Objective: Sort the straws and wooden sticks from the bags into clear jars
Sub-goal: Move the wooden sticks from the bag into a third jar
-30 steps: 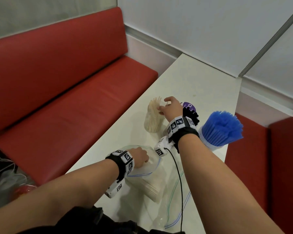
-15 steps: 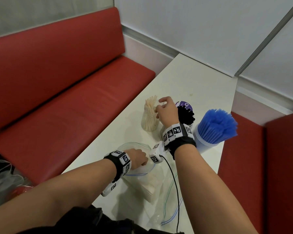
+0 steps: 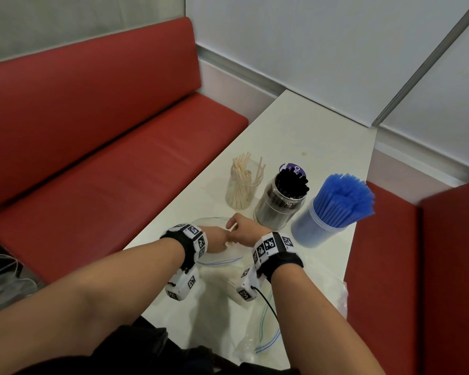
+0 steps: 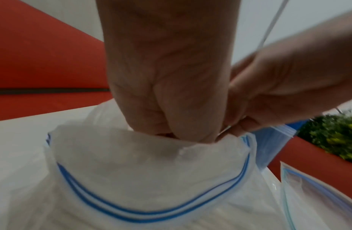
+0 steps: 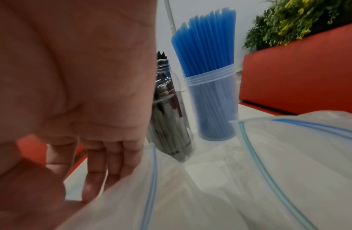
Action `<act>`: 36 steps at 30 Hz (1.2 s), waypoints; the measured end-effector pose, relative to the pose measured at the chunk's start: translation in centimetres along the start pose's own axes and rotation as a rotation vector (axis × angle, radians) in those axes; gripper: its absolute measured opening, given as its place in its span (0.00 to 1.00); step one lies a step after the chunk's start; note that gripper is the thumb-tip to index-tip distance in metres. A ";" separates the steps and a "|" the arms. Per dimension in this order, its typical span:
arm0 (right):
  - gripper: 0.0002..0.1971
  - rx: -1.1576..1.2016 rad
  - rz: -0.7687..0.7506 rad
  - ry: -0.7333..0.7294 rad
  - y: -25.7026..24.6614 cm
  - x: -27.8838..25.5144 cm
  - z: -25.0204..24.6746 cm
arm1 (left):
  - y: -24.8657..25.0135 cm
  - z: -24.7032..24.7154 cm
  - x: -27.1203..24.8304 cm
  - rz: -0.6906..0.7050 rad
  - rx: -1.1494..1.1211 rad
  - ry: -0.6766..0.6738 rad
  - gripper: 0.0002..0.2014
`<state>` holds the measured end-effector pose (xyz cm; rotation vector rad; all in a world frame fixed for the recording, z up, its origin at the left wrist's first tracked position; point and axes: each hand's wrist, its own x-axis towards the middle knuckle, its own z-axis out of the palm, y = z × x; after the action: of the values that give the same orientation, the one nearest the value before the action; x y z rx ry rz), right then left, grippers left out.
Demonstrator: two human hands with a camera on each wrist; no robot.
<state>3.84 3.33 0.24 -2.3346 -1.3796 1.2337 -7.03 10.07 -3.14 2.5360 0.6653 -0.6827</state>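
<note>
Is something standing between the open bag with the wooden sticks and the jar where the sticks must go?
Nothing visible does. The stick jar stands just beyond the bag, bare table between; the black-straw jar stands to its right.

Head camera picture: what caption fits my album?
Both hands meet at the zip bag beside three filled jars.

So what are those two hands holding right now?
The left hand pinches the zip bag at its open rim; whether the right hand holds anything cannot be told.
</note>
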 end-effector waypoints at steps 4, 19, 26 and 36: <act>0.30 -0.150 0.105 -0.013 1.0 -0.3 0.2 | -0.9 0.2 0.1 -0.004 -0.086 0.042 0.16; 0.46 0.112 0.119 0.046 2.9 -0.9 -0.3 | -2.5 1.0 0.2 -0.026 -0.150 0.201 0.14; 0.44 0.183 0.060 0.133 3.6 -0.8 -0.2 | -2.6 0.6 0.9 -0.005 -0.186 0.280 0.09; 0.17 0.470 -0.042 0.209 5.3 -0.9 -0.4 | -3.7 1.1 1.7 -0.149 -0.233 0.316 0.21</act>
<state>7.39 -0.22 -1.69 -2.0261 -0.9427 1.1166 -8.16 13.02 -5.93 2.4119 0.9871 -0.2315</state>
